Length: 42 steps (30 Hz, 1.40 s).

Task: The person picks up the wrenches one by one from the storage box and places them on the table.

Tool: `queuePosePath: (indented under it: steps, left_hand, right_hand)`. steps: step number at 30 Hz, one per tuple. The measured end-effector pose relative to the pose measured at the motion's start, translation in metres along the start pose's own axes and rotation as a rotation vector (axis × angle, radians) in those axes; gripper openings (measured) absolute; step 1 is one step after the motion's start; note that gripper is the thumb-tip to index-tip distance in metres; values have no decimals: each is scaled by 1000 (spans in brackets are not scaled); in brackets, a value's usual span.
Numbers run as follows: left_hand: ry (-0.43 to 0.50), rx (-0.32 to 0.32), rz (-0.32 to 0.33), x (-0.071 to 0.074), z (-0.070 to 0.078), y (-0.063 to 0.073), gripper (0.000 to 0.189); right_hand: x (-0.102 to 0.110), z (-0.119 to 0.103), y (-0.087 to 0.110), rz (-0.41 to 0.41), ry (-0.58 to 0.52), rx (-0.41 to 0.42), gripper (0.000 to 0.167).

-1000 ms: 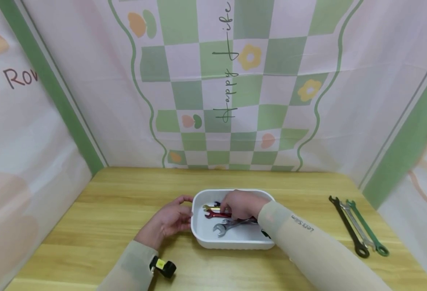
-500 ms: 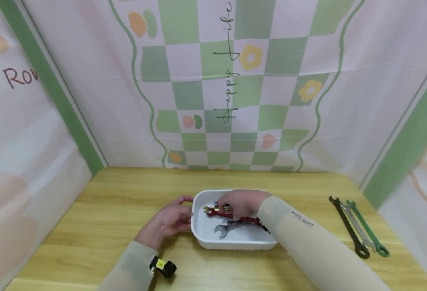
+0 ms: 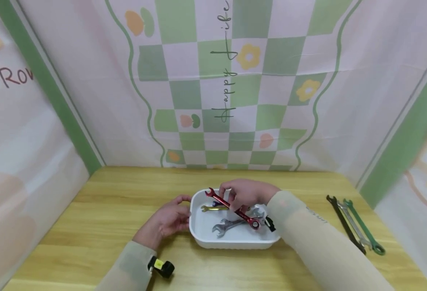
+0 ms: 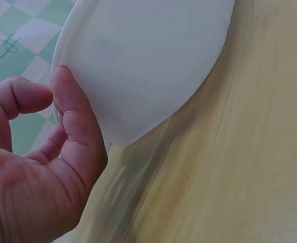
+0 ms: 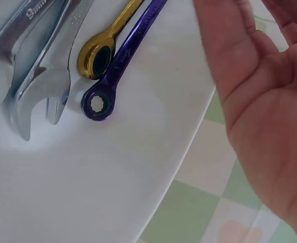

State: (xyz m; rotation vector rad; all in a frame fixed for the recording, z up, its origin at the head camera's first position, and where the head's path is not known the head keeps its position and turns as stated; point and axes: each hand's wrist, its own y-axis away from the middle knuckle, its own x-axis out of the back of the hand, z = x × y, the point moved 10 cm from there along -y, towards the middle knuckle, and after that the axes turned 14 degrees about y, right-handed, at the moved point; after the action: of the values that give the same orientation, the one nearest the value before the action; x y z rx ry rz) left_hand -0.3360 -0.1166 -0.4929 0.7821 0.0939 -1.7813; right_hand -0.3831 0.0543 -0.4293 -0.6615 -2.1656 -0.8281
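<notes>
My right hand [image 3: 247, 193] pinches a red ratchet wrench [image 3: 243, 216] above the white plastic box [image 3: 235, 245]; the wrench slants, its ring end towards me. Inside the box lie a gold wrench [image 3: 213, 209], a purple wrench [image 5: 123, 63] and two silver wrenches [image 5: 52, 71]. The right wrist view catches the palm [image 5: 270, 101], but not the red wrench. At the box's left end, my left hand [image 3: 171, 216] holds the rim with bent fingers. In the left wrist view, its fingertips meet at the edge of the box wall [image 4: 148, 61].
Lying side by side at the right of the wooden table [image 3: 118, 210] are a black wrench [image 3: 340, 216], a silver wrench [image 3: 355, 224] and a green wrench [image 3: 360, 222]. A patterned cloth [image 3: 213, 93] hangs behind the table.
The right hand has raised the red wrench out of the pile to above the box, turning its ring end towards me. The left hand keeps its place at the box.
</notes>
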Motion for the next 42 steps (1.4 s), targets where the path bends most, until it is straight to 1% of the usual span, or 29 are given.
queuePosePath:
  steps: [5, 8, 10, 13, 17, 20, 26, 31, 34, 42]
  left_hand:
    - [-2, -6, 10, 3, 0, 1, 57]
    - [-5, -9, 16, 4, 1, 1, 57]
    - [-5, -10, 6, 2, 0, 1, 57]
    - [0, -10, -7, -1, 0, 0, 58]
    - [14, -16, -1, -1, -1, 0, 57]
    - [20, -21, 4, 0, -1, 1, 57]
    - [14, -9, -1, -2, -2, 0, 57]
    - [-6, -11, 1, -2, -1, 0, 57]
    - [-16, -14, 0, -2, -1, 0, 57]
    - [-23, -12, -4, -1, -1, 1, 57]
  right_hand:
    - [5, 4, 4, 28, -217, -8, 40]
    - [8, 11, 9, 56, -353, -42, 40]
    - [10, 17, 13, 81, -438, -67, 40]
    - [14, 23, 20, 111, -559, -92, 40]
    - [19, 28, 25, 154, -686, -92, 41]
    - [23, 34, 30, 196, -736, -105, 42]
    - [30, 44, 41, 255, -768, -134, 43]
    - [39, 48, 50, 292, -808, -111, 42]
    - [42, 52, 56, 309, -854, -103, 40]
    - [49, 65, 77, 355, -925, -53, 36]
